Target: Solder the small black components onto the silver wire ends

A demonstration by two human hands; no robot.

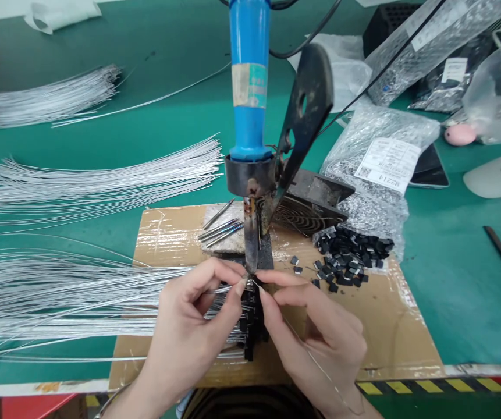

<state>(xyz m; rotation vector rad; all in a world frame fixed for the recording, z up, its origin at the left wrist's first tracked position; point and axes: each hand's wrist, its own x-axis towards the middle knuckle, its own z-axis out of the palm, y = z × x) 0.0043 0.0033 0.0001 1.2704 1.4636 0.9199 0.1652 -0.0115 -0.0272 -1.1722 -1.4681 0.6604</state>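
Observation:
My left hand (pixel 189 326) pinches a thin silver wire (pixel 102 291) near its end, right under the tip of a blue-handled soldering iron (pixel 249 87) that stands upright in a black stand (pixel 306 105). My right hand (pixel 315 326) pinches a fine strand, likely solder wire (pixel 320 366), at the same spot below the iron tip (pixel 251 250). Both hands' fingertips nearly meet there. Beneath them lies a row of wires with small black parts (pixel 250 326) on their ends.
A taped cardboard sheet (pixel 390 326) covers the green table (pixel 451 262). A pile of small black parts (pixel 348 256) lies right of the iron. Bundles of silver wires (pixel 80 180) fan out on the left. Plastic bags of parts (pixel 381 157) sit at the back right.

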